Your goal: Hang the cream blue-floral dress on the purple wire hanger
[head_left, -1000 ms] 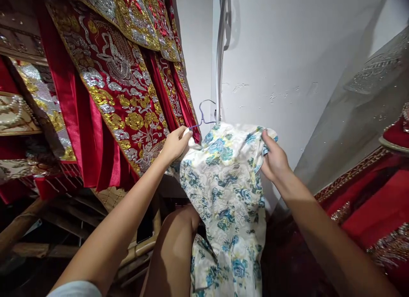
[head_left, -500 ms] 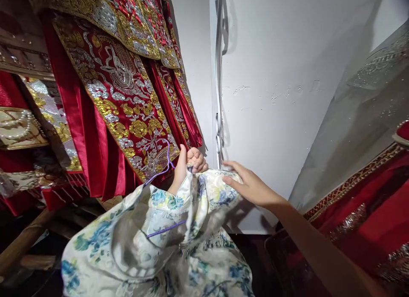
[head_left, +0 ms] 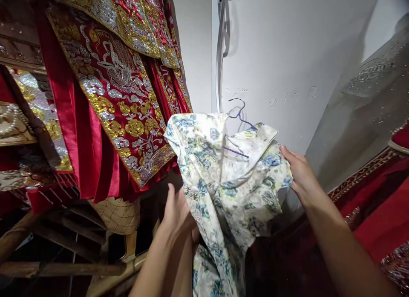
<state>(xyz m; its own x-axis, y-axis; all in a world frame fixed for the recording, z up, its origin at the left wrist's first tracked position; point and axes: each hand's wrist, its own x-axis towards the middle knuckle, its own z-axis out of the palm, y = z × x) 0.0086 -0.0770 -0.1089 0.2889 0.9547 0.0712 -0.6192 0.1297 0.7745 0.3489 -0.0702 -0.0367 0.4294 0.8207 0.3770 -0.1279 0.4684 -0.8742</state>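
Two bare hands are handling one floral garment (head_left: 204, 173), white with blue and yellow blossoms, which is filling the centre and trailing down toward six o'clock. One purple hanger (head_left: 235, 153) is sitting inside its neckline, its single hook rising at one o'clock. The right hand (head_left: 298, 173), between three and four o'clock, is pinching the garment's sleeve edge, thumb and fingers clamped together on the cloth. The left hand (head_left: 179, 209), at seven o'clock, is holding its thumb upright beside the garment; its fingers are partly hidden, so whether they are gripping cannot be told. Behind, a white wall (head_left: 271, 45) is showing small scuffs, and one pale upright strip (head_left: 215, 54) is running toward twelve o'clock. A red costume (head_left: 128, 101) with gold and silver embroidery is hanging at ten o'clock. Wooden poles (head_left: 64, 269) are crossing at eight o'clock in shadow, and red fabric (head_left: 380, 216) is glowing between three and four.
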